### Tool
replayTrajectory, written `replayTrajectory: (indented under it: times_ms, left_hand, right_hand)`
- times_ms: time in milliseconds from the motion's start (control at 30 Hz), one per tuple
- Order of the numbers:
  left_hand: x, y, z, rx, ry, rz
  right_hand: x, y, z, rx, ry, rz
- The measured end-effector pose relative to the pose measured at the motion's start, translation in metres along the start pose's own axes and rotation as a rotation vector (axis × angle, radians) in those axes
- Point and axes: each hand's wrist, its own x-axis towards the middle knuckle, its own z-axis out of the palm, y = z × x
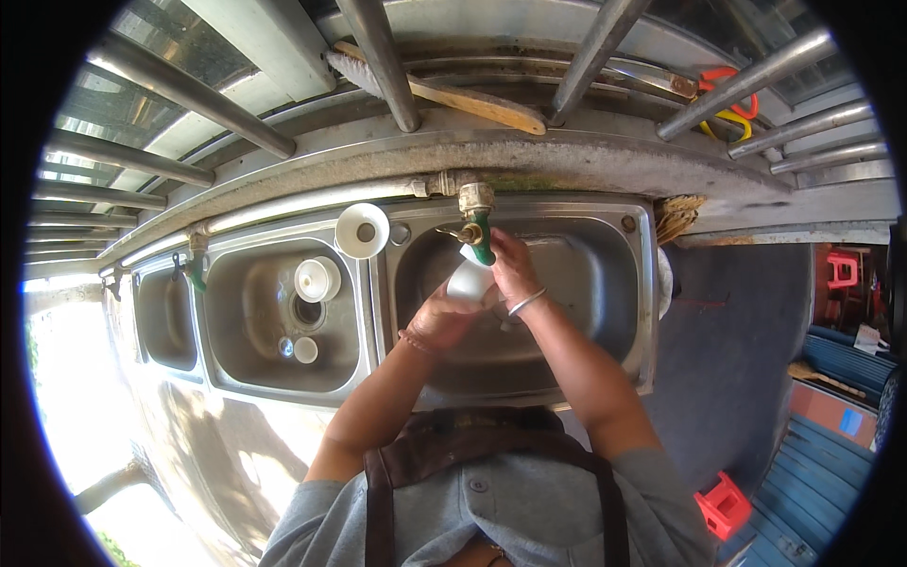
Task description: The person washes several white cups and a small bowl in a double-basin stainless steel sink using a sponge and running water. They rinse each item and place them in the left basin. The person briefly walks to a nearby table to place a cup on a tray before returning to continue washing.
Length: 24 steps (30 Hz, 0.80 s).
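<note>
Over the right basin of a stainless steel sink (645, 298), my left hand (443, 319) holds a white rounded vessel (468, 282) from its left side. My right hand (514, 266) is on the vessel's right side, just under a green-handled tap (483, 234) that partly hides the fingers. Whether water runs is not clear. A white flared cup (362, 231) stands on the divider to the left. In the middle basin lie a white bowl-shaped piece (317, 279), a small white cup (305, 350) and a small clear round item (285, 346) around the drain.
Metal bars (386, 64) rise behind the sink. A wooden-handled brush (482, 106) and red-and-yellow-handled scissors (730, 106) lie on the ledge. A pipe (319, 202) runs along the wall to another green tap (195, 273). A red plastic stool (723, 505) stands at the lower right.
</note>
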Motion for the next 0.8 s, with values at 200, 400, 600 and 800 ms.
replayTrajectory:
  times_ms: [200, 400, 600, 800]
  left_hand:
    - [-0.003, 0.006, 0.015, -0.307, -0.013, -0.01]
    - [0.013, 0.0, 0.02, -0.454, 0.469, 0.127]
    - [0.003, 0.007, 0.02, -0.232, 0.286, -0.028]
    - [0.011, -0.008, 0.015, -0.22, 0.277, 0.036]
  right_hand:
    - [-0.016, -0.018, 0.001, -0.593, -0.102, -0.379]
    - [-0.041, -0.007, 0.037, -0.431, 0.076, -0.272]
    - [-0.044, 0.009, 0.014, -0.566, 0.177, -0.4]
    - [-0.029, 0.024, 0.012, -0.29, 0.17, -0.419]
